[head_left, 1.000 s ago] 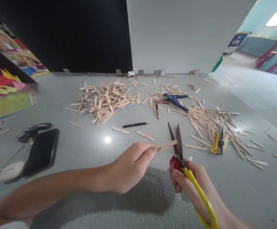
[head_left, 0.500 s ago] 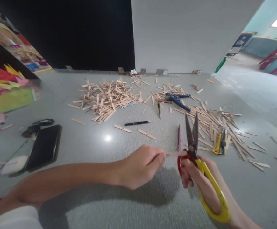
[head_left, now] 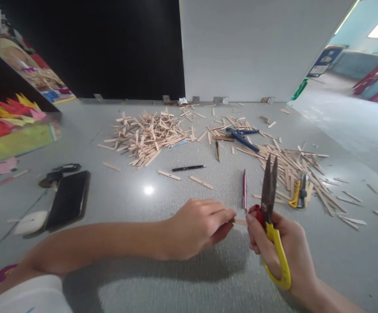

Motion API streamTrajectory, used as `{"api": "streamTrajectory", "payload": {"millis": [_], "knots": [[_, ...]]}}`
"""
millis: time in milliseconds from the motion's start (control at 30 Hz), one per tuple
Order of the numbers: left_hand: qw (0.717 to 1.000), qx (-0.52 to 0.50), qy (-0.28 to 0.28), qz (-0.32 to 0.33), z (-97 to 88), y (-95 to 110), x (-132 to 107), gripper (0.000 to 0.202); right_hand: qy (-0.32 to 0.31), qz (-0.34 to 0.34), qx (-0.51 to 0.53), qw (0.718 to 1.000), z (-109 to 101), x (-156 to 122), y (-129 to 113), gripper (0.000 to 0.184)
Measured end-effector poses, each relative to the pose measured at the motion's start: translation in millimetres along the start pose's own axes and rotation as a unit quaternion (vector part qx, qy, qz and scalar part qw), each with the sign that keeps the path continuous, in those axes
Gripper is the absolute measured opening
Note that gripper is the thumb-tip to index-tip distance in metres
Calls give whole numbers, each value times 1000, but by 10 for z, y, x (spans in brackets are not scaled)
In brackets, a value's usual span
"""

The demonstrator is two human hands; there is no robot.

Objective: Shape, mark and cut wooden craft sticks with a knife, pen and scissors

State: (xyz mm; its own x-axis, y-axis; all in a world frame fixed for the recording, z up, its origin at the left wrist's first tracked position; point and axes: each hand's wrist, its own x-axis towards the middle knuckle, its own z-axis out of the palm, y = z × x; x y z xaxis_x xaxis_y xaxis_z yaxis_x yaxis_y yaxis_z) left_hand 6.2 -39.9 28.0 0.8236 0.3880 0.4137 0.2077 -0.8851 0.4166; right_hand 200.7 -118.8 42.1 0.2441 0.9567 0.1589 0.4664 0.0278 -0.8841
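My left hand (head_left: pixel 198 228) is closed in a pinch on one end of a thin wooden craft stick (head_left: pixel 240 222). At the other end of that stick are the fingertips of my right hand (head_left: pixel 290 243). Scissors (head_left: pixel 269 195) with a yellow and a red handle loop sit in my right hand, blades pointing up and slightly apart. Beyond the hands lies a purple pen-like tool (head_left: pixel 244 189), tip away from me. Two loose craft sticks (head_left: pixel 201 182) and a black pen (head_left: pixel 189 168) rest farther left. My left fingers hide most of the held stick.
A heap of craft sticks (head_left: pixel 150 137) lies at the back, with cut pieces (head_left: pixel 286 167) to the right. Among them are a blue-handled cutter (head_left: pixel 243 138) and a yellow box cutter (head_left: pixel 300 191). A phone (head_left: pixel 68 200) lies left. An upright black-and-white board (head_left: pixel 234 52) stands behind.
My left hand has moved slightly right, closer to my right hand. The scissors have turned more upright, and their blades have come nearer together.
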Motion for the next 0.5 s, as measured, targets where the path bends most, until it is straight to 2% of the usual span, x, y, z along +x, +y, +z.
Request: {"api": "streamTrajectory", "payload": {"millis": [167, 300, 367, 500], "knots": [[999, 42, 15, 0, 42, -17, -37, 29, 4, -34, -32, 999, 24, -22, 18, 33], [998, 58, -17, 6, 114, -30, -58, 27, 21, -69, -75, 995, 64, -46, 61, 33], [994, 107, -22, 29, 158, -36, -75, 27, 25, -86, -83, 993, 79, -49, 85, 32], [970, 228, 3, 85, 245, -41, -122, 31, 23, -108, -91, 990, 101, -46, 118, 31]]}}
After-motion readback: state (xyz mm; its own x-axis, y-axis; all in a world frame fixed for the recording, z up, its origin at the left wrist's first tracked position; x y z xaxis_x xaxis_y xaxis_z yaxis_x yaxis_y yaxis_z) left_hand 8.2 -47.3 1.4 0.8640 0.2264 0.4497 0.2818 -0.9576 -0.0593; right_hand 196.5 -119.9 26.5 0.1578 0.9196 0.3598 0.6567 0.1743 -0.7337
